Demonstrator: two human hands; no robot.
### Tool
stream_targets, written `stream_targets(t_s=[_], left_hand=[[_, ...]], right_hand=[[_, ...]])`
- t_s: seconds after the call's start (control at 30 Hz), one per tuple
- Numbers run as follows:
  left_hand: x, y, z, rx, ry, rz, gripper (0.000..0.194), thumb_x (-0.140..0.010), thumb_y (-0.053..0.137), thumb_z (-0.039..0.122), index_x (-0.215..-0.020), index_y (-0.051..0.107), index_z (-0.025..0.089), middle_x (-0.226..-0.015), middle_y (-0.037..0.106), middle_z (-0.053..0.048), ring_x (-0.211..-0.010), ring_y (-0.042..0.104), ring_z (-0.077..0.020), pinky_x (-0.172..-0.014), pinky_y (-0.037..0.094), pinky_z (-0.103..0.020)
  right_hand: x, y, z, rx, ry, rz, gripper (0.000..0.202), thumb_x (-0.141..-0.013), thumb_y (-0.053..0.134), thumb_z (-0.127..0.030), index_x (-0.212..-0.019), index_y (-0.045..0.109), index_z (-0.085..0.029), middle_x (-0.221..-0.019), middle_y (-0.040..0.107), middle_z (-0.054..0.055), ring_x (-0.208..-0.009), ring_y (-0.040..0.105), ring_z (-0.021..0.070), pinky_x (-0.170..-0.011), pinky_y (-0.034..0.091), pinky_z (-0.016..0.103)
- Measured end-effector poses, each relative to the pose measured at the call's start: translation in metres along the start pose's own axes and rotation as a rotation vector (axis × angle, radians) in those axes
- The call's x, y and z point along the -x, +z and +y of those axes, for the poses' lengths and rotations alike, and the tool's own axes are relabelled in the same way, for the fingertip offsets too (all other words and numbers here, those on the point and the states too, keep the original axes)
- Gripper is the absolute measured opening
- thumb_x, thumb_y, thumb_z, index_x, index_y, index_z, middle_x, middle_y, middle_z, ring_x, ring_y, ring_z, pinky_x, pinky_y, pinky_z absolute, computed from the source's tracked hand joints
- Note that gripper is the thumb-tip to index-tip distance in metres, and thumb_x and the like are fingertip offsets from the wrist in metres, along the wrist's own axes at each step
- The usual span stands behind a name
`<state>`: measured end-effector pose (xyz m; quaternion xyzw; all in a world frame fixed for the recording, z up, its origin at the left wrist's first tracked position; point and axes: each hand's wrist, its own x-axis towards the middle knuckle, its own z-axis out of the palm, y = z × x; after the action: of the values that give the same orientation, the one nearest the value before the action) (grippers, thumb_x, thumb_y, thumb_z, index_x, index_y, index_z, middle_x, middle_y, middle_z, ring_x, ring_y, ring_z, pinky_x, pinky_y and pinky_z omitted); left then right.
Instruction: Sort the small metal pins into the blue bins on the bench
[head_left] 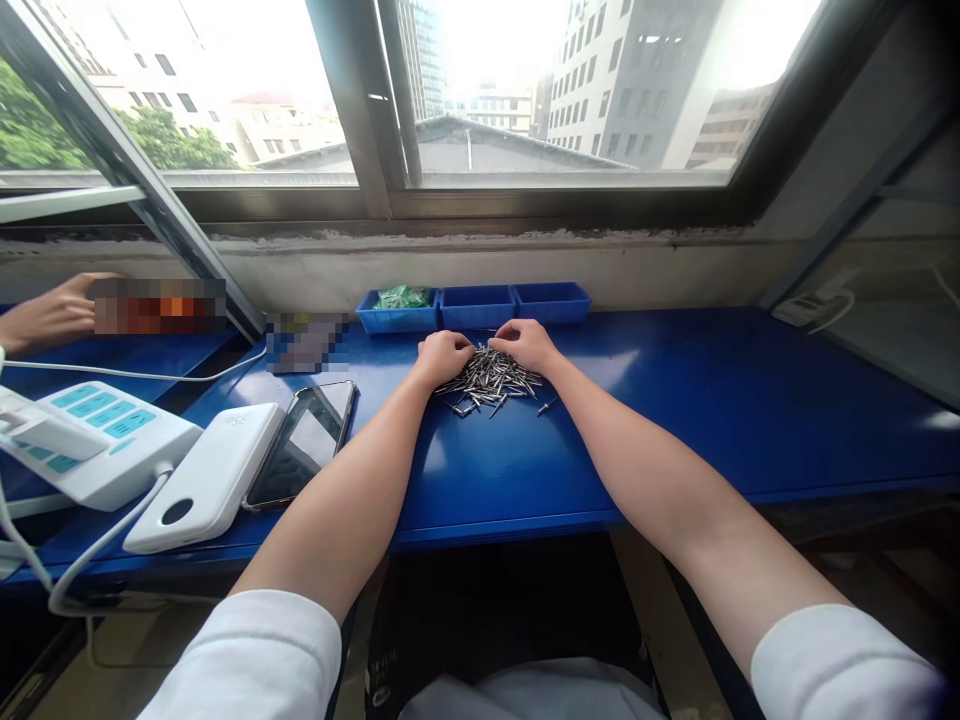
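Observation:
A heap of silvery blind rivets (495, 372) with thin pins lies on the blue table, a few of them loose along its front edge. At the heap's left upper side my left hand (444, 356) has its fingers curled together; what they hold, if anything, is too small to make out. From the right, my right hand (526, 343) reaches over the back of the heap with thumb and fingers pinched. A thin rivet pin seems to stick out leftward from those fingertips.
Behind the heap stand three joined blue bins (478, 308), the left one with green packets (403, 297). A phone (304, 440), a white power bank (206, 480) and a power strip (112, 440) lie left. Another person's hand (64, 312) is at far left.

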<state>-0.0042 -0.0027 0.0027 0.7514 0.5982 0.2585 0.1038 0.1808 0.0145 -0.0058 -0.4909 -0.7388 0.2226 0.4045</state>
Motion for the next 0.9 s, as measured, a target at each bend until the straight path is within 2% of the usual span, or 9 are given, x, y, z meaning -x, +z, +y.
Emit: stream_targets(t_s=[0.13,0.27,0.4,0.53,0.63,0.77,0.9], left_hand=[[0.0,-0.001,-0.002,0.01,0.047,0.027,0.024,-0.074,0.054,0.03,-0.084,0.074,0.02,-0.09,0.072,-0.005,-0.09,0.063,-0.022,-0.083,0.046,-0.026],[0.0,0.0,-0.003,0.003,0.071,0.068,0.026,-0.074,0.054,0.029,-0.087,0.073,0.019,-0.091,0.071,-0.005,-0.088,0.063,-0.0218,-0.085,0.046,-0.026],[0.0,0.001,-0.003,-0.011,0.099,0.094,0.025,-0.074,0.054,0.029,-0.087,0.073,0.018,-0.091,0.07,-0.006,-0.087,0.063,-0.023,-0.087,0.046,-0.029],[0.001,-0.001,0.0,-0.026,0.104,0.108,0.025,-0.075,0.054,0.029,-0.088,0.072,0.018,-0.092,0.069,-0.007,-0.089,0.062,-0.0232,-0.088,0.045,-0.03],[0.003,-0.003,0.007,0.039,0.137,0.145,0.028,-0.075,0.054,0.031,-0.094,0.069,0.016,-0.095,0.068,-0.007,-0.09,0.061,-0.0216,-0.086,0.046,-0.029],[0.008,-0.005,0.017,0.229,0.264,0.131,0.032,-0.075,0.054,0.028,-0.103,0.064,0.016,-0.097,0.067,-0.005,-0.088,0.061,-0.018,-0.081,0.047,-0.027],[0.01,-0.005,0.023,0.266,0.305,0.199,0.03,-0.074,0.06,0.033,-0.098,0.065,0.015,-0.089,0.067,-0.006,-0.083,0.061,-0.0171,-0.078,0.047,-0.028]], right_hand=[[-0.001,0.0,0.001,-0.166,0.003,0.021,0.024,-0.065,0.071,-0.037,-0.071,0.068,-0.015,-0.07,0.068,0.003,-0.068,0.061,0.0161,-0.064,0.047,0.027],[-0.001,-0.001,-0.002,-0.264,0.024,0.022,0.027,-0.06,0.074,-0.039,-0.068,0.068,-0.014,-0.064,0.066,0.003,-0.063,0.058,0.0155,-0.061,0.045,0.028],[-0.001,-0.002,-0.007,-0.36,-0.035,0.102,0.033,-0.06,0.073,-0.047,-0.068,0.066,-0.016,-0.065,0.065,0.002,-0.063,0.057,0.0149,-0.062,0.046,0.028],[-0.001,-0.001,-0.012,-0.359,-0.024,0.185,0.04,-0.061,0.071,-0.056,-0.068,0.062,-0.017,-0.063,0.062,0.001,-0.059,0.055,0.0141,-0.058,0.045,0.028],[0.001,0.001,-0.018,-0.361,0.004,0.153,0.043,-0.06,0.07,-0.06,-0.066,0.057,-0.018,-0.062,0.062,0.001,-0.057,0.056,0.0146,-0.056,0.045,0.028],[0.003,0.002,-0.023,-0.402,0.02,0.084,0.045,-0.063,0.068,-0.061,-0.068,0.052,-0.02,-0.067,0.064,0.002,-0.061,0.061,0.0166,-0.059,0.047,0.029],[0.004,0.002,-0.025,-0.403,-0.001,0.124,0.044,-0.066,0.066,-0.061,-0.071,0.051,-0.021,-0.063,0.062,0.0,-0.056,0.057,0.0144,-0.056,0.045,0.028]])
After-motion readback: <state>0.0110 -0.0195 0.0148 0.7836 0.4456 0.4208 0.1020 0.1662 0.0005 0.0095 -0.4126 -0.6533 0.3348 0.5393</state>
